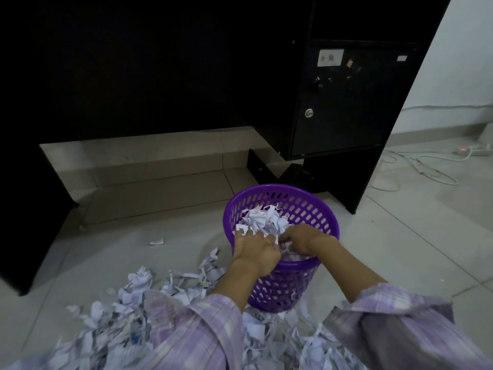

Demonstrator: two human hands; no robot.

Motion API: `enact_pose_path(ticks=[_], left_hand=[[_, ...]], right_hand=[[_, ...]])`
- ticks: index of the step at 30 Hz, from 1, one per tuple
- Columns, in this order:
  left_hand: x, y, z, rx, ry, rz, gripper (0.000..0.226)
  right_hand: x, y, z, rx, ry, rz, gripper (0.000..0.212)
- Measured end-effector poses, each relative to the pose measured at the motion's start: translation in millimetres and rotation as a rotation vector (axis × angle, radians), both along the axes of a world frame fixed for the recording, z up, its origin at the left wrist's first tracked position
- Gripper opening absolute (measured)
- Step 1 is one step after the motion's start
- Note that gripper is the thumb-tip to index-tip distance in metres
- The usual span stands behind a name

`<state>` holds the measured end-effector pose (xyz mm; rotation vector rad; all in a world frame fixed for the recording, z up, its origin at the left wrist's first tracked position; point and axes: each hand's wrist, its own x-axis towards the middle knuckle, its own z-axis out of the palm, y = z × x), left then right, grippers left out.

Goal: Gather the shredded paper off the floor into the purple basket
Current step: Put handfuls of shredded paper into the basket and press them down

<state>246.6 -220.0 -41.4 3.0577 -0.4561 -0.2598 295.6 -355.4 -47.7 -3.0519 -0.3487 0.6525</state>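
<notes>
Paper (262,218) sits bunched in my two hands above the mouth of the basket (317,209), which stands upright on the floor (400,249) near a black desk (160,62). My left hand (254,251) curls round the near side of the wad; my right hand (300,240) clutches its other side. More paper (128,316) lies heaped on the tiles just beside the basket, around my sleeves (202,329).

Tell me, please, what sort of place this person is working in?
Probably an office or study room: a black desk with a locked cabinet door stands on a tiled floor, shredded paper lies beside a purple basket, and a power strip trails cables.
</notes>
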Motion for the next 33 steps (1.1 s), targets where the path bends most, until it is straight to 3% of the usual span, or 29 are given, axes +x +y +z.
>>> enact_pose_path(ticks=[3, 7, 13, 19, 23, 28, 30, 33], left_hand=[[5, 3, -5, -0.163, -0.027, 0.009, 0.043], [8, 11, 2, -0.340, -0.070, 0.026, 0.038], [-10, 28, 28, -0.421, -0.166, 0.066, 0.038], [-53, 51, 36, -0.477, -0.210, 0.113, 0.028], [-91, 60, 13, -0.476, -0.179, 0.137, 0.024], [-142, 65, -42, -0.481, -0.072, 0.095, 0.024], [-158, 66, -62, -0.470, -0.037, 0.109, 0.030], [-179, 68, -101, -0.440, 0.035, 0.150, 0.037]], right_hand=[[-3, 0, 6, 0.057, -0.151, -0.086, 0.043], [-12, 2, 26, 0.056, -0.181, -0.091, 0.057], [-36, 8, 60, 0.199, -0.324, -0.098, 0.058], [-83, 19, 78, 0.362, -0.398, -0.071, 0.044], [-126, 23, 61, 0.480, -0.360, -0.120, 0.025], [-186, 18, 8, 0.517, -0.237, -0.152, 0.023], [-201, 15, -20, 0.518, -0.169, -0.181, 0.031], [-222, 10, -73, 0.453, -0.048, -0.284, 0.067]])
